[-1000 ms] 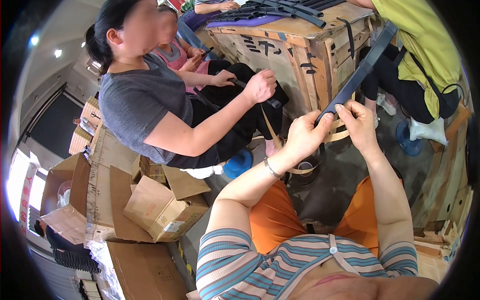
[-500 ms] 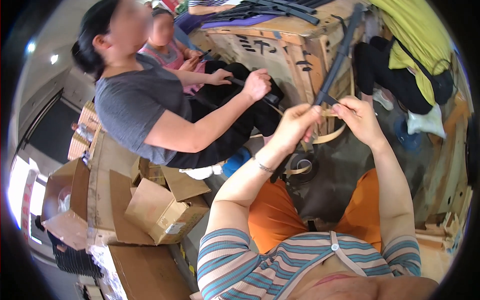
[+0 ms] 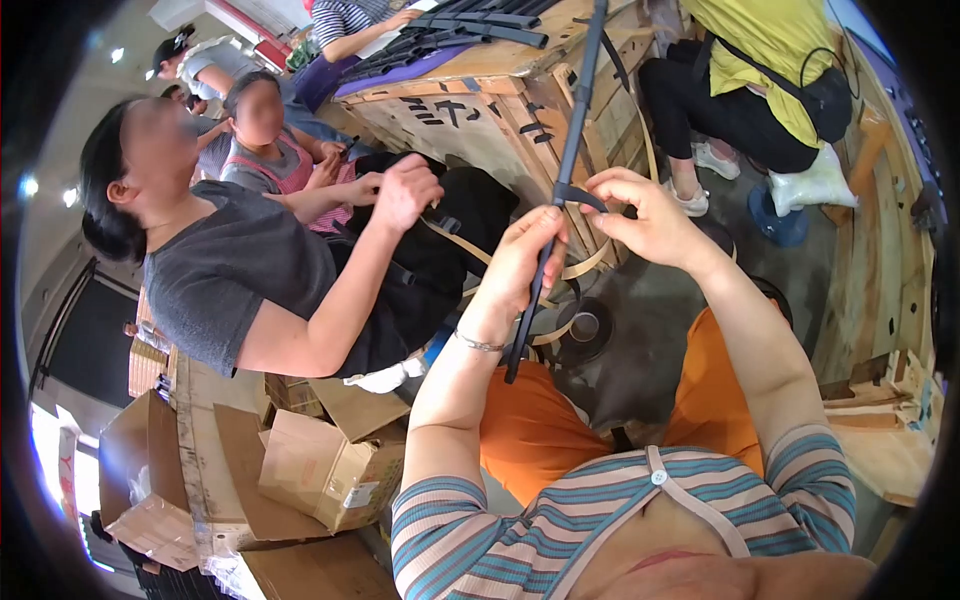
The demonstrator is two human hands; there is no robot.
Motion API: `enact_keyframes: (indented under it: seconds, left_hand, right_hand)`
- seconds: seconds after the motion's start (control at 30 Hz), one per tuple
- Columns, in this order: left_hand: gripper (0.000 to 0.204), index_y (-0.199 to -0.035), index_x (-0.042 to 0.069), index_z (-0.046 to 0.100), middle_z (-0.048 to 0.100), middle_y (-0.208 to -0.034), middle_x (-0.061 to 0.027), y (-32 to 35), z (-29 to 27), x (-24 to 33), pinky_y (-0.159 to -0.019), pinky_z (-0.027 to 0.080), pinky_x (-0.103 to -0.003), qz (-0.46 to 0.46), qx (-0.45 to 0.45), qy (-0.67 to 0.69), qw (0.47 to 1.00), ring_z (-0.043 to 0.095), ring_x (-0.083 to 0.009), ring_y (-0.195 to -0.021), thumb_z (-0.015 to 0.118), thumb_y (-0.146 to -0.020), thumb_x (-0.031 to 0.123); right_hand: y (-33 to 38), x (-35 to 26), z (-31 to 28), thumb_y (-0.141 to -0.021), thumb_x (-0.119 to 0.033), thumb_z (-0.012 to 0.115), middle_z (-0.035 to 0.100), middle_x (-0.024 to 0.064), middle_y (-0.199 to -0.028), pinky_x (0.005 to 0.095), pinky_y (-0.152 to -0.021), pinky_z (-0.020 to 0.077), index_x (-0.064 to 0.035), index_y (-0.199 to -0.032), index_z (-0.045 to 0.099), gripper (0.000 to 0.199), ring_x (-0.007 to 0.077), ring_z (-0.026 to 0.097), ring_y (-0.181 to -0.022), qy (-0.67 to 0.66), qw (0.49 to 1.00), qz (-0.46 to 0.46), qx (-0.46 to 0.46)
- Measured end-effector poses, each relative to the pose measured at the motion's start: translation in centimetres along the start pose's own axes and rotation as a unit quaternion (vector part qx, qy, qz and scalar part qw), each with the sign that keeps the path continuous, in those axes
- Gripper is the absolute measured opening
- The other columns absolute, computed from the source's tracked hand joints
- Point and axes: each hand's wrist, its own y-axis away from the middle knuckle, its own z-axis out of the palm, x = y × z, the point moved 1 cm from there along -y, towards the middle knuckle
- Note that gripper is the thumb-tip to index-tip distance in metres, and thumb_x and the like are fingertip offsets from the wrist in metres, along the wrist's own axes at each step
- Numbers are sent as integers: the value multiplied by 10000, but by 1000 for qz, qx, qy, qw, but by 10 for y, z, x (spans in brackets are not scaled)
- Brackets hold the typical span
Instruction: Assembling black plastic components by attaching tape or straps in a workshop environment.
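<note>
A long, thin black tube (image 3: 575,125) slants up and away from me, its lower end near my left knee. My left hand (image 3: 522,262) is closed around it below the middle. A short black strip of tape (image 3: 580,197) sticks out sideways from the tube just above that hand. My right hand (image 3: 645,220) pinches the strip's free end between thumb and fingers. Below my hands, a tan band (image 3: 590,265) curves down toward a dark roll of tape (image 3: 587,330) on the floor between my legs.
To my left sits a person in grey (image 3: 240,270), hands raised. A wooden crate (image 3: 480,130) ahead carries a pile of black tubes (image 3: 480,25). Someone in yellow (image 3: 760,60) is at the far right. Open cardboard boxes (image 3: 330,470) stand at lower left; wooden boards (image 3: 860,270) line the right.
The tube stands more upright and lies further left in the picture. Between my hands, the black strip now shows bent out from the tube. The person in grey has raised a hand.
</note>
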Motion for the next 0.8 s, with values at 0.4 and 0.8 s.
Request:
enact_keyframes:
  seconds: [0.4, 0.8]
  left_hand:
    - [425, -660, 81, 443, 397, -450, 20, 13, 11, -17, -306, 273, -195, -33, 13, -69, 997, 357, -65, -314, 462, -904, 428]
    - [429, -724, 63, 465, 407, -480, 33, 29, 1, -22, -331, 267, -185, 7, -50, -108, 993, 358, -46, -336, 479, -888, 460]
  right_hand:
    - [13, -17, 12, -804, -67, 591, 560, 67, -815, 251, -657, 402, 32, -727, 551, 132, 131, 518, -732, -18, 999, -34, 27]
    - [10, -23, 20, -842, -35, 564, 526, 13, -791, 208, -621, 415, 17, -738, 536, 120, 62, 498, -706, -140, 984, 59, -89]
